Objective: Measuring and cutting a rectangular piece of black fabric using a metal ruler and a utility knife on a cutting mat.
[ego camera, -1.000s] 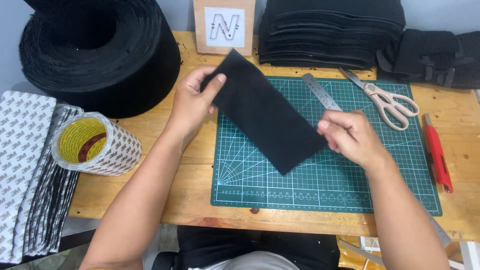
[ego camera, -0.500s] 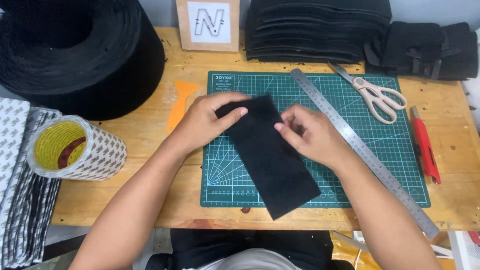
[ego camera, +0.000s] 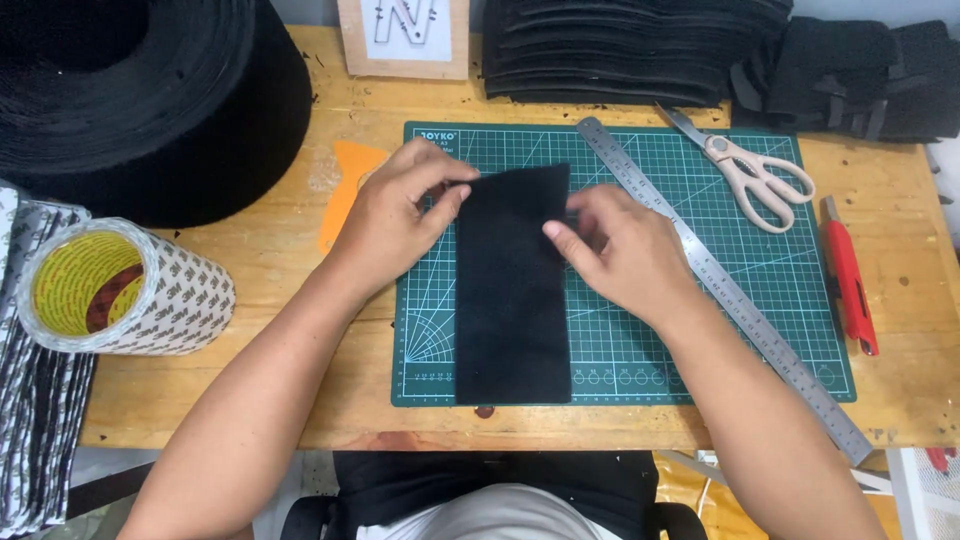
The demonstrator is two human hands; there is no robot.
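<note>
Pinching its far corners, left hand (ego camera: 395, 215) and right hand (ego camera: 620, 250) are flattening a black rectangular felt strip (ego camera: 513, 290) lying lengthwise on the green cutting mat (ego camera: 700, 340).

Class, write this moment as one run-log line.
left hand: on black fabric strip | right hand: on strip's right edge | strip: flat on green cutting mat

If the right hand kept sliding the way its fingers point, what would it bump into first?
The right hand points left, its fingertips already at the edge of the black cloth strip. Going on across the cloth, it would probably meet the left hand first.
</note>
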